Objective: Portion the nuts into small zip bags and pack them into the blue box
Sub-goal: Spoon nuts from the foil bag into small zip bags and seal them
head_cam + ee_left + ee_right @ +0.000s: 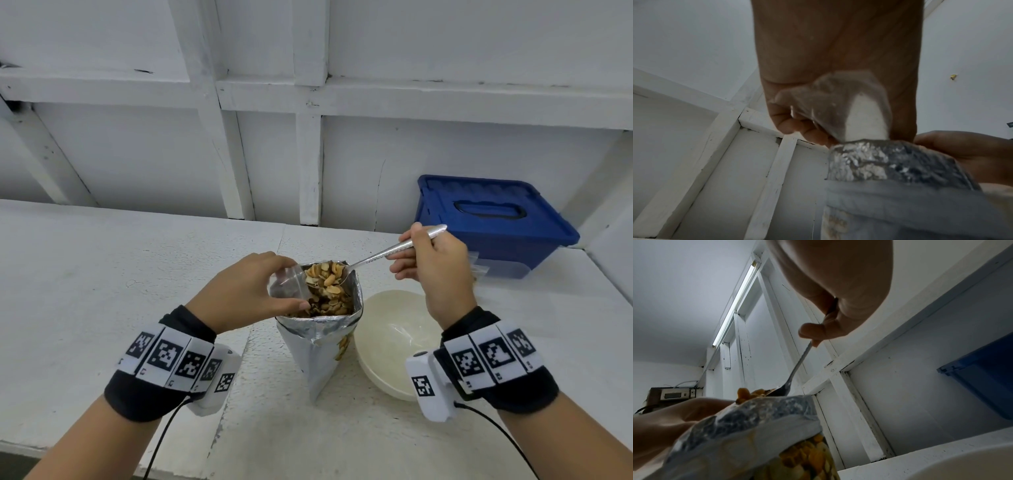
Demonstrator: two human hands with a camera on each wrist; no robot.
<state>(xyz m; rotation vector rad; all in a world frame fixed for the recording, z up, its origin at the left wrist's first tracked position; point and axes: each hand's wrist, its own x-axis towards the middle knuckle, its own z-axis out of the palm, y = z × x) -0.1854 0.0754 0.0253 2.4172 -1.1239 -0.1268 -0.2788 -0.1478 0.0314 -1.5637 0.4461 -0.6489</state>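
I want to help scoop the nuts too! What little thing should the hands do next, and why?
Probably tip the spoon toward the small clear bag. The right hand holds the spoon with nuts heaped on its bowl, just above the open foil bag, and the left hand pinches the little bag right beside it, at the foil bag's mouth.

Each bare forearm wore a black fabric cuff [137, 397] at the wrist, wrapped by a band of white tiles [168, 356] printed with black square-code markers. Beside each band, on the wrist's inner side, sat a white camera housing [430, 387] bearing its own marker, with a thin black cable [503, 435] trailing from it.
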